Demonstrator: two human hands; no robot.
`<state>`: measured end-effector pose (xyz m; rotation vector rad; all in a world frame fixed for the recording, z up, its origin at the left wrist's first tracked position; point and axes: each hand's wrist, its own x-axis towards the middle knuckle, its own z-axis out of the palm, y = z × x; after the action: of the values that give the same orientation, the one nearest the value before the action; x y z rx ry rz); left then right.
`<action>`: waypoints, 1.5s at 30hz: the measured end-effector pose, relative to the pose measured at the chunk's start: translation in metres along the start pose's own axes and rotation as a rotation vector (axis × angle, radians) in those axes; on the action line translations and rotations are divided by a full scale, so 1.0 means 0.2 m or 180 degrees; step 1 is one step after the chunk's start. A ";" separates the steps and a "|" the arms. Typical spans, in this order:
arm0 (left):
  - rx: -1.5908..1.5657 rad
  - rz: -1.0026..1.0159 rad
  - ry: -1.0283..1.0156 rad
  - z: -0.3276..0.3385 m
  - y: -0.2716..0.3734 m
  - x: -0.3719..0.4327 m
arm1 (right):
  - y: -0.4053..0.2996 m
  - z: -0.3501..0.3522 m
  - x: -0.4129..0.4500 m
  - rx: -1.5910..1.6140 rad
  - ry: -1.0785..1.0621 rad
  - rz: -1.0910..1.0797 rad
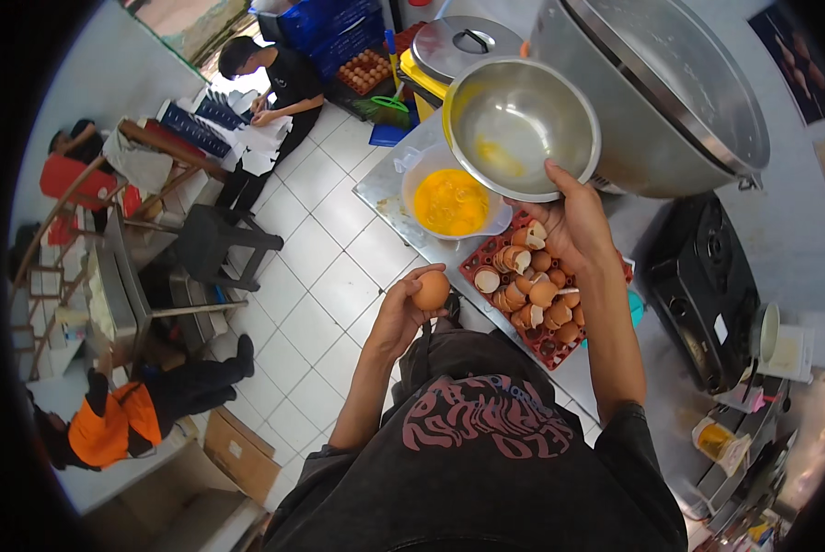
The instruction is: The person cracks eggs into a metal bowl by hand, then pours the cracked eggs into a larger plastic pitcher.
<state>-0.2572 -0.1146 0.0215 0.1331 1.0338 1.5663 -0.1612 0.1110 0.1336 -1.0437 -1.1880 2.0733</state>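
Observation:
My left hand (400,310) holds a whole brown egg (431,290) over the floor, just off the metal table's edge. In my right hand (578,221) is a stainless steel bowl (523,131), gripped by its rim and tipped, with a smear of yolk inside. Partly beneath that bowl, a translucent plastic bowl (412,172) on the table contains several yolks with egg white (451,202). Beside it lies a red egg tray (549,353) heaped with cracked brown eggshells (516,259); my right forearm hides part of the tray.
A large metal pot (585,138) stands behind the steel bowl. To the right are a black gas stove (702,290) and a small pan (769,332). A lidded yellow bin (419,79) adjoins the table (385,186). Several people work at the left, near a dark plastic stool (212,241).

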 end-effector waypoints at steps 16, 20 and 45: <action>0.0441 -0.0559 -0.0339 0.32 -0.16 -0.01 | 0.49 -1.26 -1.12 0.0586 0.2575 0.0294; 0.0693 -0.0705 -0.0620 0.45 -0.26 0.03 | 0.75 -1.55 -1.25 0.0829 0.3590 0.0434; 0.1336 -0.1395 -0.0709 0.63 -0.53 0.07 | 0.47 -1.19 -0.77 -0.2851 0.1737 -0.0846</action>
<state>-0.1070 -0.0446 0.0205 0.3374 1.1131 0.9061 0.1142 0.0637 0.0309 -1.5798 -1.8406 0.9052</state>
